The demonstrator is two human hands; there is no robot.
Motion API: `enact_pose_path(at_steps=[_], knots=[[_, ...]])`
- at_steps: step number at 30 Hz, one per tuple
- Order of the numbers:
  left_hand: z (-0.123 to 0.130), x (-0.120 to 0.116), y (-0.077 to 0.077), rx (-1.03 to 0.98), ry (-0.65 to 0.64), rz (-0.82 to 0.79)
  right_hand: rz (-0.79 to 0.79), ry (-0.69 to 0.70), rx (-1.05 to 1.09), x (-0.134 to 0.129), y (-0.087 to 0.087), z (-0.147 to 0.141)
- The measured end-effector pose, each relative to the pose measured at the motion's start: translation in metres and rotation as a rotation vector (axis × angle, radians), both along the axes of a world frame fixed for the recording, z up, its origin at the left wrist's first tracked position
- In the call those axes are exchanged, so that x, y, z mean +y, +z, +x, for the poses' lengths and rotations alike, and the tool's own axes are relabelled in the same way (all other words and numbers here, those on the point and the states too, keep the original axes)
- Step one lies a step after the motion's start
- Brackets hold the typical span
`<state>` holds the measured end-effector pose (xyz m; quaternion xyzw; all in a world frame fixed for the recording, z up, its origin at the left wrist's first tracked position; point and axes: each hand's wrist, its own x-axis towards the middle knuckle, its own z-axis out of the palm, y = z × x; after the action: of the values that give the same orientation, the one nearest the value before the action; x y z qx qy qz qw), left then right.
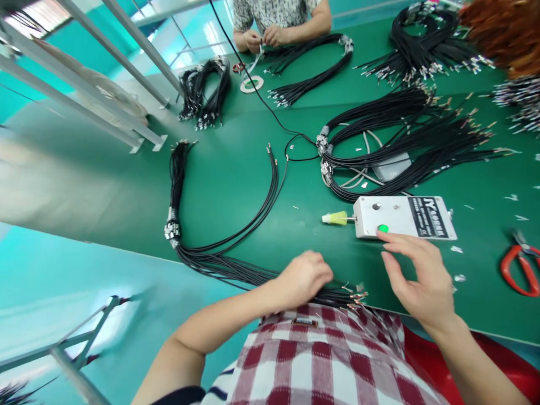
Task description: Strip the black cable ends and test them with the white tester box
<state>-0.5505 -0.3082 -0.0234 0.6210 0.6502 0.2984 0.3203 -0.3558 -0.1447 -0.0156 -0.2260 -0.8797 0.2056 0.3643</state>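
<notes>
A bundle of black wires (228, 267) runs along the table's near edge, its stripped ends at my lap. My left hand (304, 279) is closed around wires of that bundle near those ends. My right hand (419, 275) is open, fingers apart and holding nothing, its index fingertip by the green button of a white box (392, 216). A yellow-green tip (335, 218) sticks out from the box's left side. A few wires of the bundle curve away up the table, apart from the rest.
More wire bundles (400, 140) lie beyond the box. Red-handled pliers (521, 264) rest at the right, a tape roll (252, 84) at the back. Across the green table (236, 208) another person's hands (265, 38) work. Metal bars (88, 84) stand at the left.
</notes>
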Motion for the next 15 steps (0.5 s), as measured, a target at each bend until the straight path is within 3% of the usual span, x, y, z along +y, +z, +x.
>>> enact_pose_path(at_steps=[2, 5, 7, 9, 11, 15], knots=[[0.014, -0.012, 0.002, 0.05, -0.161, -0.119, -0.118, 0.119, -0.049, -0.002, 0.004, -0.003], [0.007, -0.016, 0.002, -0.151, -0.3, -0.284, -0.29, 0.339, -0.267, -0.008, 0.006, -0.011], [-0.019, -0.01, 0.0, -0.171, -0.128, -0.271, -0.379, 0.505, -0.447, -0.015, 0.006, -0.015], [-0.055, 0.002, -0.002, 0.086, 0.319, -0.111, -0.446, 0.613, -0.58, -0.023, 0.007, -0.018], [-0.093, 0.019, -0.006, 0.365, 0.611, 0.017, -0.491, 0.676, -0.654, -0.033, 0.01, -0.02], [-0.142, 0.067, -0.011, 0.576, 0.725, 0.025, -0.477, 0.818, -0.715, -0.05, 0.015, -0.023]])
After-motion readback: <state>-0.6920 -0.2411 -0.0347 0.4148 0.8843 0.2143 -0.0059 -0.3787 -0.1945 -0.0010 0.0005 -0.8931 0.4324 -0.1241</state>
